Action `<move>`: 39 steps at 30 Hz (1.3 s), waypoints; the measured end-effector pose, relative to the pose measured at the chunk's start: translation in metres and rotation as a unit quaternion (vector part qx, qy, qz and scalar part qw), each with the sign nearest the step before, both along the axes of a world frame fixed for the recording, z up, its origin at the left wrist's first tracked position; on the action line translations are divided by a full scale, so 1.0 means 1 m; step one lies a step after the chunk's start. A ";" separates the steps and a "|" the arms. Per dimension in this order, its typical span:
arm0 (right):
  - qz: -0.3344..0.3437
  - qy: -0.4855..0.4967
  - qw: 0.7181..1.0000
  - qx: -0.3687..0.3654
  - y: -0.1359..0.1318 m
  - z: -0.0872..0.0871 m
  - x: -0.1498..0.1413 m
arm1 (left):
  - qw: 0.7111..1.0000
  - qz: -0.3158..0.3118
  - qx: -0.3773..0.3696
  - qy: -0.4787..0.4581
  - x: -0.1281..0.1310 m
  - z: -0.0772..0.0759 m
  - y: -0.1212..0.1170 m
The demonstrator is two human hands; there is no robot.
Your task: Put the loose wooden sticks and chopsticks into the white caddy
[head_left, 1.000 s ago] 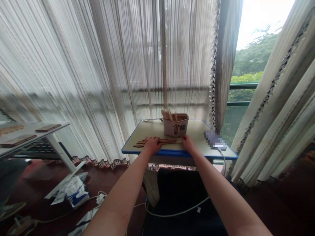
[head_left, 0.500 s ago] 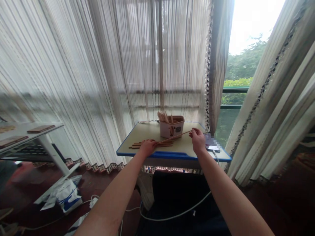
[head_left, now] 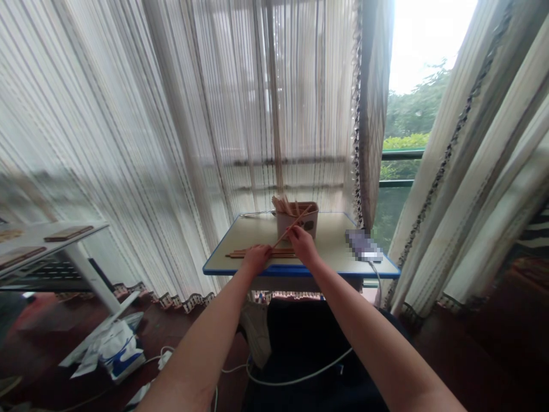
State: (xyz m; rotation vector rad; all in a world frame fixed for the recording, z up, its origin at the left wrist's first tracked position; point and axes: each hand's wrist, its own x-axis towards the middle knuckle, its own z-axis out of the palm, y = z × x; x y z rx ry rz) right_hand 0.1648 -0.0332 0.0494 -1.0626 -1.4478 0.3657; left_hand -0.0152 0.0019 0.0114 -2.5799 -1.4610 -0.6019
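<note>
On a small blue-edged table (head_left: 240,269) lies a row of thin brown sticks (head_left: 240,253). My left hand (head_left: 256,257) rests on them, fingers curled over their right ends. Just to its right, my right hand (head_left: 302,243) pinches one stick (head_left: 295,223), which slants up toward a pale rectangular container (head_left: 300,220) at the back of the table. That container holds several more sticks standing on end.
A phone (head_left: 363,245) with a white cable lies on the table's right side. Striped curtains hang behind and on both sides. At the left a white shelf (head_left: 51,240) carries flat brown objects. Bags and cables lie on the floor below.
My right hand lifted one stick off the row, swung it out to the right, then brought it back left toward the container. My left hand stayed on the sticks.
</note>
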 end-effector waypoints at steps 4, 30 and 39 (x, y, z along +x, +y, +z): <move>-0.018 -0.018 1.000 -0.009 0.001 -0.007 -0.003 | 1.000 -0.021 0.020 -0.007 -0.001 -0.002 0.001; -0.011 0.001 0.999 -0.052 -0.008 -0.005 0.011 | 0.994 -0.023 0.094 -0.050 -0.003 -0.013 0.007; -0.026 -0.063 0.987 -0.148 -0.014 -0.009 0.023 | 0.992 -0.021 0.092 -0.084 -0.004 -0.011 0.002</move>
